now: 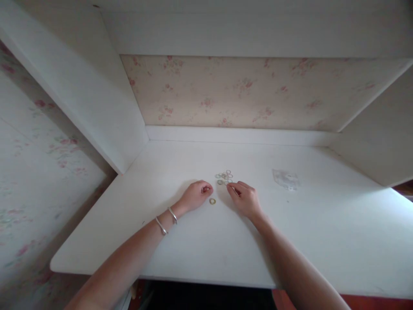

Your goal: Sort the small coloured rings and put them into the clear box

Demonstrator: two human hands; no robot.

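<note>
Left hand [196, 194] loosely curled, contents unclear; right hand [244, 196] pinches at the ring pile [224, 176] mid-frame: a careless nudge could scatter rings across the table [322, 232].

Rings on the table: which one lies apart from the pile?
The yellowish ring, lying alone between the left hand and right hand; the others cluster in a pile further back.

On the desk [193, 241] there are two hands: the left hand [194, 196] and the right hand [245, 199]. One yellow ring [212, 201] lies alone. A pile of rings [224, 176] holds about eight; an exact count is not possible. One clear bag [285, 179]. Two bracelets [167, 220].
</note>
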